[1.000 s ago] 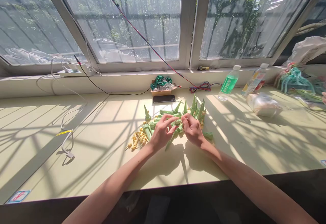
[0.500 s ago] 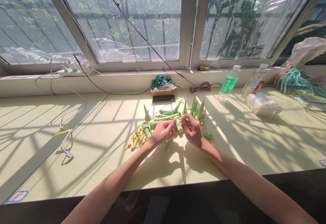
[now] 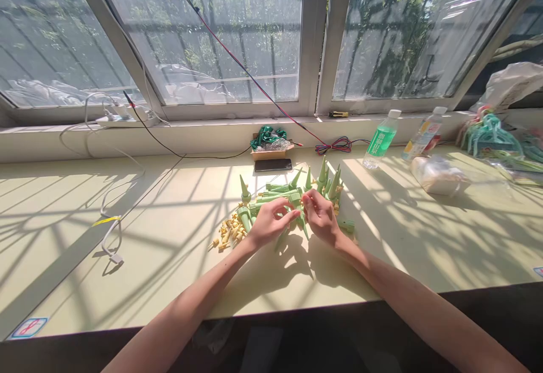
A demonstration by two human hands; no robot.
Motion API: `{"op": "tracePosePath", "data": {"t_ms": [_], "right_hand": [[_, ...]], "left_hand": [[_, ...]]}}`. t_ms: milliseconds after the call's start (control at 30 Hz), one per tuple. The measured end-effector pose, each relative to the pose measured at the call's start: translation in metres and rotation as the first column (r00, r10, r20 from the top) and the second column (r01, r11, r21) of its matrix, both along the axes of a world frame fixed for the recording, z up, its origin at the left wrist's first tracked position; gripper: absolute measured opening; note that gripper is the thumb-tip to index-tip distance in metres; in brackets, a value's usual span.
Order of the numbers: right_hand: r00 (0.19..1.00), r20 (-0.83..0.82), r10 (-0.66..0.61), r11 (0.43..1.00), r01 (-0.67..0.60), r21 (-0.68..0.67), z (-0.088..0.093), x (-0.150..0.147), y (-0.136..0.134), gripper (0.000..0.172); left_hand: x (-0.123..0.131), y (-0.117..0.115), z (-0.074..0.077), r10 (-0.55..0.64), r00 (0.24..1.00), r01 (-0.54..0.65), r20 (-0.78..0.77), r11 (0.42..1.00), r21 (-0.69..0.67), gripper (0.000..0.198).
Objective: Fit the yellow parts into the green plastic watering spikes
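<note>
My left hand (image 3: 274, 220) is over the near side of a pile of green plastic parts, its thumb stretched out apart from the curled fingers. Beside it, my right hand (image 3: 320, 215) is closed in a pinch; what sits between its fingertips is too small to make out. A green pointed cone (image 3: 303, 227) shows between the hands, tip downward; whether a finger touches it is unclear. More green cones stand upright behind the right hand, one cone (image 3: 324, 172) among them. Small yellow pegs (image 3: 231, 230) lie heaped left of my left hand. A lone green cone (image 3: 244, 189) stands farther left.
Behind the pile lie a dark phone (image 3: 272, 165) and a small box (image 3: 271, 152) with green material. A green-labelled bottle (image 3: 382, 140), another bottle (image 3: 425, 134) and a wrapped packet (image 3: 439, 176) are at right. A white cable (image 3: 111, 240) crosses the left table.
My left thumb and fingers have spread from their pinch, and the hand has shifted slightly down. A green cone tip now points downward between the hands. The right hand stays nearly still.
</note>
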State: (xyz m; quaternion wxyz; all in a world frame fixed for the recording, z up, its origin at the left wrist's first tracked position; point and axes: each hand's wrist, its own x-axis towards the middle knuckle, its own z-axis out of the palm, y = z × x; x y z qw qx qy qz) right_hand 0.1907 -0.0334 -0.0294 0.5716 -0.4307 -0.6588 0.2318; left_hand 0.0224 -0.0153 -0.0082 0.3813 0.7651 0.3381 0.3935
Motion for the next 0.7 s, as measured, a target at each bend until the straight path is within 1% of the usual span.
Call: {"op": "tracePosePath", "data": {"t_ms": [67, 133, 267, 400, 467, 600, 700], "right_hand": [[1.0, 0.009, -0.013, 1.0, 0.013, 0.007, 0.0013, 0.0, -0.0001, 0.031], [1.0, 0.009, -0.018, 1.0, 0.018, 0.006, 0.0022, -0.0005, -0.0005, 0.033], [1.0, 0.011, -0.025, 1.0, 0.025, 0.006, 0.003, -0.0016, -0.002, 0.035], [1.0, 0.019, -0.025, 1.0, 0.025, 0.01, 0.0037, -0.0018, -0.0027, 0.034], [0.999, 0.025, -0.034, 0.999, 0.034, 0.009, 0.0035, -0.0017, -0.0025, 0.033], [0.999, 0.027, -0.037, 0.999, 0.037, 0.015, 0.0011, -0.0019, -0.0016, 0.032], [1.0, 0.018, -0.009, 1.0, 0.008, 0.014, -0.0013, -0.0021, -0.0009, 0.03]], "left_hand": [[0.0005, -0.0002, -0.001, 0.043, 0.999, -0.042, -0.003, 0.994, 0.097, 0.031], [0.0004, -0.0005, -0.002, 0.055, 0.998, -0.053, -0.008, 0.984, 0.169, 0.028], [-0.0009, -0.0001, -0.0042, 0.024, 1.0, -0.02, -0.011, 0.957, 0.288, 0.022], [-0.0014, 0.0017, -0.0067, 0.084, 0.996, -0.067, -0.027, 0.924, 0.378, 0.025], [-0.001, 0.0023, -0.0072, 0.115, 0.993, -0.092, -0.034, 0.913, 0.397, 0.027], [0.0004, 0.0011, -0.0059, 0.129, 0.99, -0.1, -0.049, 0.913, 0.396, 0.023], [0.0014, -0.0005, -0.0056, 0.102, 0.995, -0.09, -0.022, 0.944, 0.316, 0.024]]}}
